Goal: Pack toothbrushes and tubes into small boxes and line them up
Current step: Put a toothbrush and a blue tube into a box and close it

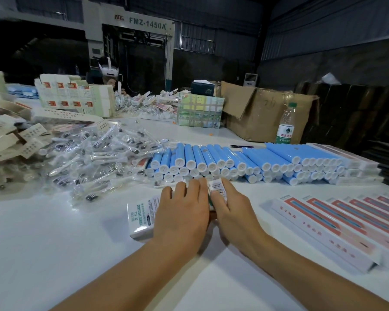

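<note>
On the left of the bench (54,254) lies a heap of bagged toothbrush heads (94,158): light, crinkly and slippery, best pinched by the stem. Near centre, the left hand (182,212) rests flat with straight fingers on a small white box (142,217), thin card that would dent, so take it by its long edges. The right hand (229,209) has its grip curled round the box's barcoded end flap (218,189). Behind, blue tubes (234,162) are stacked, smooth, stiff and likely to roll. Packed boxes (337,223) line up on the right.
</note>
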### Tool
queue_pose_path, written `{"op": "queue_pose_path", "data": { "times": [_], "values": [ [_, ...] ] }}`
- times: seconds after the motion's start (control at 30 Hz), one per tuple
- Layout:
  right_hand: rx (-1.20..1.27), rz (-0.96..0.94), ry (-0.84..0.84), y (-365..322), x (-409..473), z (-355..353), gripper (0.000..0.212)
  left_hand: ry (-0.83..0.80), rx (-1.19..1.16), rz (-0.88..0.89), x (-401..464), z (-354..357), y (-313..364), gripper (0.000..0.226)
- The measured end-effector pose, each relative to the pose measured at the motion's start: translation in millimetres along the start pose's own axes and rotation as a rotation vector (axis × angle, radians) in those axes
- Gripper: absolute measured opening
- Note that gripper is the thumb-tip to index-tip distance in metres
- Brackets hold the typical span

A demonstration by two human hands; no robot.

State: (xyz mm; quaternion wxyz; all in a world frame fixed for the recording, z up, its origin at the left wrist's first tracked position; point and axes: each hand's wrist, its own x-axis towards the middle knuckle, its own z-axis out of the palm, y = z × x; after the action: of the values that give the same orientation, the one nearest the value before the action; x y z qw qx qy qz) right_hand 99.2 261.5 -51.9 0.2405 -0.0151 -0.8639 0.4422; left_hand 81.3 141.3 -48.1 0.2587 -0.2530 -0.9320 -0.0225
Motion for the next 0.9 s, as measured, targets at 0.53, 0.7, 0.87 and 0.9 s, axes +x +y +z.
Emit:
{"op": "queue_pose_path", "data": {
  "times": [0.53, 0.7, 0.87, 0.9],
  "values": [
    [0.899, 0.3, -0.142, -8, 8, -18, 0.03, 0.087, -0.073, 0.041, 0, 1, -12, 0.074],
    [0.83, 0.318, -0.043, -3, 8, -11, 0.033, 0.105, -0.042, 0.048, 2, 5, -9, 0.074],
    [0.769, 0.318, -0.054, -2, 7, -10, 0.032, 0.081, 0.02, 0.064, 0, 1, -7, 0.074],
    [0.719, 0.287, -0.06, -2, 7, -10, 0.033, 0.105, 0.03, 0.083, 0, 1, -8, 0.075]
  ]
}}
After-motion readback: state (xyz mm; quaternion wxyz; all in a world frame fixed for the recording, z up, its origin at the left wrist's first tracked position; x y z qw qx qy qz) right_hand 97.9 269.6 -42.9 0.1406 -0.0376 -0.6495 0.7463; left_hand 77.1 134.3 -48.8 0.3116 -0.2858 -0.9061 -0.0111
